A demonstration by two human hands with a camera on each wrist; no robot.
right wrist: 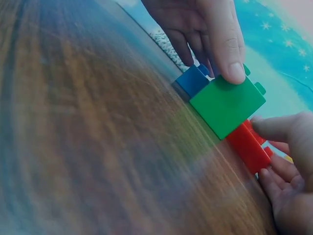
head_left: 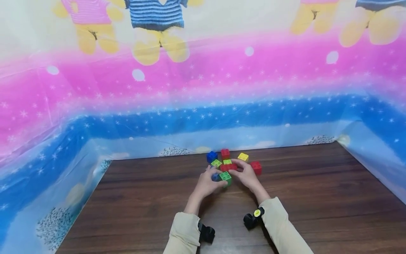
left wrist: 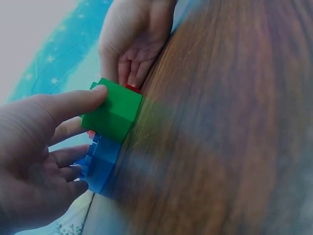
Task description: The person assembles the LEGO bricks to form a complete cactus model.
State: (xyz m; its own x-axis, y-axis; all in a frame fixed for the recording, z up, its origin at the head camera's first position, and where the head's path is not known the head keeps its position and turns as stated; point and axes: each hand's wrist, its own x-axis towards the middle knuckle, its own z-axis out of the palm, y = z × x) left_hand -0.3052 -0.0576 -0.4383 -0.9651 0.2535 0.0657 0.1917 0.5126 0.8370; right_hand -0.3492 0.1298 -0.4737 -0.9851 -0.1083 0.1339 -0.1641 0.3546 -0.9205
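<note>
My left hand (head_left: 205,184) pinches a green block (head_left: 226,177), its thumb against the near face in the left wrist view. Beside that block sits a blue block (left wrist: 103,164), with the other left fingers curled close to its studs. My right hand (head_left: 248,175) holds a red block (right wrist: 248,146) between thumb and fingers, just behind and right of the green one. In the right wrist view the green block overlaps the end of the red block. A small lime block (head_left: 227,162) shows at the red block's far side.
Behind the hands stand a blue block (head_left: 211,156), a lime block (head_left: 216,163), a red block (head_left: 225,153) and a yellow block (head_left: 243,157). Another red block (head_left: 256,168) lies right of my right hand. A printed cloth (head_left: 190,120) borders the wooden table (head_left: 142,204).
</note>
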